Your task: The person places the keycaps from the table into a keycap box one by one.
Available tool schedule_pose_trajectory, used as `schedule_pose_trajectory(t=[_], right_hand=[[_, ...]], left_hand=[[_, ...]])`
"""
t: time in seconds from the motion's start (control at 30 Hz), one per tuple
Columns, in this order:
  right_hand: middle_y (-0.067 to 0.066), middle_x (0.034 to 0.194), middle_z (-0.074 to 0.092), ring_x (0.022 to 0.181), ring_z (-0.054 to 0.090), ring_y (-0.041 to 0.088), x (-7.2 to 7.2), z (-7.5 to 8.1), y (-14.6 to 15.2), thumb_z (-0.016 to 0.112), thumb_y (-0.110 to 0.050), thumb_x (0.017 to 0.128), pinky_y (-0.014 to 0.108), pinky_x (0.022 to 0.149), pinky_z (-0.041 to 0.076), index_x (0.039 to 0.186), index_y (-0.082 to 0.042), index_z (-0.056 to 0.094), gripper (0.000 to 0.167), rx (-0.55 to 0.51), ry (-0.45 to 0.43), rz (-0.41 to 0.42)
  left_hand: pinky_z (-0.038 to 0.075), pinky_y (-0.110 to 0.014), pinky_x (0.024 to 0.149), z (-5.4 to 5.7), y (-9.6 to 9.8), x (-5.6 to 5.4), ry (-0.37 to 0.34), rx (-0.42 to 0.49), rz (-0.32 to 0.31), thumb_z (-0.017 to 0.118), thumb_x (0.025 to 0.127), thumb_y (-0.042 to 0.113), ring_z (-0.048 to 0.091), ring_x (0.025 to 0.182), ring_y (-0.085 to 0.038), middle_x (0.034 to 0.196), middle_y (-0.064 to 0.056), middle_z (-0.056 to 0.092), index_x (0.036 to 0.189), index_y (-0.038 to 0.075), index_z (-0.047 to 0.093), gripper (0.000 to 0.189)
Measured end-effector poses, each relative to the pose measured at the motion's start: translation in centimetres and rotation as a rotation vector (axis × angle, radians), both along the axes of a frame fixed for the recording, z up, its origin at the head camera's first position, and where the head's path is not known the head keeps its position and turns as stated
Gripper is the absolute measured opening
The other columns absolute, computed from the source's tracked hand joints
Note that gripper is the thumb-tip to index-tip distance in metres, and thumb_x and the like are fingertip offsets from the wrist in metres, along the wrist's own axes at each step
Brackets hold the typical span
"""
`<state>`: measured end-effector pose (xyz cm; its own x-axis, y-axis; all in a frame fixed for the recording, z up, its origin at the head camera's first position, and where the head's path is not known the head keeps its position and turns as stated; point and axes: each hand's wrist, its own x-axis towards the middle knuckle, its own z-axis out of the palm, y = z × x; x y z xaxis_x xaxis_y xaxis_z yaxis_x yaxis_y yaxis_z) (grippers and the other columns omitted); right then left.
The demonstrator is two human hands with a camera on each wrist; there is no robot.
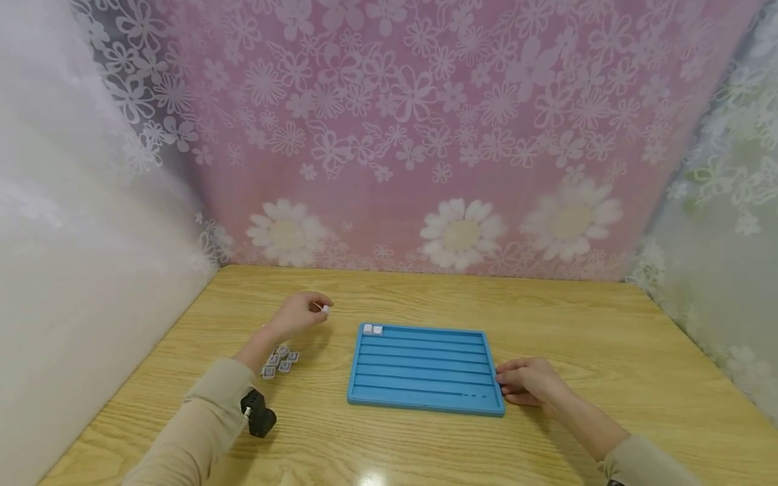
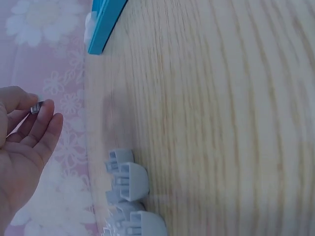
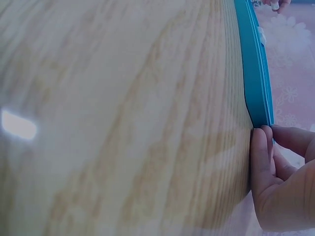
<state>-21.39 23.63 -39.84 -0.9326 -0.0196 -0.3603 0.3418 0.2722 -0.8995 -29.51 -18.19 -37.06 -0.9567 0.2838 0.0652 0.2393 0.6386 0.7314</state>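
Observation:
My left hand (image 1: 299,316) is raised over the table and pinches a small white keycap (image 1: 325,309) between thumb and fingertips. In the left wrist view the other fingers of that hand are loosely bent beside the keycap (image 2: 36,108). A blue ridged tray (image 1: 425,364) lies flat on the table, with two white keycaps (image 1: 373,330) in the far left corner of its top row. At the tray's right edge, my right hand (image 1: 535,383) grips the rim, thumb and fingertips against the side (image 3: 256,88).
Several loose keycaps (image 1: 281,361) lie in a cluster under the left forearm, hollow undersides showing in the left wrist view. The wooden table (image 1: 316,439) meets a pink floral curtain (image 1: 389,169) behind and pale side curtains (image 1: 729,270). A black device (image 1: 259,413) sits on the left wrist.

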Motion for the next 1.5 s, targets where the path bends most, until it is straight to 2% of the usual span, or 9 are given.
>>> schedule_pose_trajectory(t=[0.43,0.63,0.7,0.77,0.87,0.93,1.0,1.2,1.5], right_hand=[[0.005,0.073,0.062,0.063,0.061,0.013,-0.1,0.3,0.1,0.061,0.000,0.085,0.028,0.060,0.053,0.113,0.014,0.055,0.031,0.002,-0.018,-0.002],[0.006,0.074,0.062,0.063,0.060,0.014,-0.1,0.3,0.0,0.061,0.000,0.086,0.028,0.060,0.053,0.113,0.014,0.055,0.031,0.018,-0.018,-0.005],[0.006,0.074,0.062,0.063,0.060,0.014,-0.1,0.3,0.0,0.061,0.000,0.086,0.028,0.061,0.053,0.113,0.014,0.055,0.031,0.023,-0.012,-0.004],[0.006,0.074,0.062,0.063,0.061,0.014,-0.1,0.3,0.0,0.061,0.000,0.086,0.028,0.061,0.054,0.113,0.014,0.055,0.031,0.023,-0.009,-0.004],[0.006,0.074,0.062,0.063,0.060,0.014,-0.1,0.2,-0.1,0.061,0.000,0.086,0.028,0.060,0.053,0.112,0.014,0.055,0.030,0.016,-0.011,-0.006],[0.006,0.074,0.062,0.063,0.060,0.014,-0.1,0.1,-0.1,0.061,0.000,0.086,0.028,0.060,0.053,0.112,0.014,0.055,0.030,0.010,-0.014,-0.009],[0.006,0.074,0.062,0.063,0.060,0.014,0.0,0.1,-0.1,0.061,0.000,0.086,0.028,0.060,0.053,0.111,0.014,0.055,0.030,0.009,-0.014,-0.011],[0.006,0.074,0.062,0.063,0.060,0.013,0.1,0.1,-0.2,0.061,0.000,0.085,0.028,0.060,0.053,0.111,0.013,0.056,0.029,0.013,-0.013,-0.012],[0.006,0.073,0.062,0.062,0.060,0.014,0.0,0.1,-0.3,0.061,0.000,0.085,0.028,0.059,0.053,0.109,0.012,0.057,0.027,0.024,-0.013,-0.023]], left_hand=[[0.050,-0.036,0.078,0.4,1.6,0.6,-0.047,0.102,-0.037,0.056,0.091,0.005,0.060,0.093,-0.022,0.101,-0.008,0.061,0.114,-0.001,0.058,0.024],[0.048,-0.044,0.082,0.4,2.1,0.7,-0.100,0.180,-0.023,0.055,0.092,0.005,0.060,0.094,-0.031,0.100,-0.013,0.060,0.114,-0.001,0.056,0.023],[0.048,-0.044,0.082,0.3,2.2,0.7,-0.100,0.206,-0.038,0.055,0.092,0.004,0.060,0.094,-0.031,0.103,-0.017,0.059,0.114,-0.002,0.056,0.023],[0.048,-0.045,0.081,1.0,2.5,1.3,-0.095,0.223,-0.056,0.054,0.092,0.003,0.058,0.094,-0.034,0.106,-0.021,0.057,0.114,-0.003,0.055,0.023],[0.048,-0.047,0.079,0.9,2.7,1.4,-0.085,0.242,-0.055,0.057,0.090,0.003,0.057,0.093,-0.032,0.106,-0.018,0.057,0.112,0.001,0.057,0.022],[0.047,-0.048,0.079,0.9,2.9,1.4,-0.082,0.248,-0.052,0.058,0.090,0.004,0.056,0.092,-0.031,0.106,-0.016,0.058,0.113,0.002,0.059,0.023],[0.047,-0.049,0.080,0.1,2.8,0.8,-0.076,0.249,-0.061,0.059,0.090,0.006,0.057,0.090,-0.026,0.107,-0.015,0.058,0.114,0.004,0.060,0.025],[0.047,-0.049,0.080,0.0,3.1,0.9,-0.071,0.230,-0.105,0.058,0.091,0.007,0.058,0.090,-0.029,0.118,-0.021,0.055,0.122,0.004,0.059,0.031],[0.048,-0.045,0.081,-0.2,3.6,0.8,-0.077,0.227,-0.079,0.057,0.091,0.004,0.058,0.089,-0.020,0.112,-0.019,0.059,0.121,0.003,0.058,0.030]])
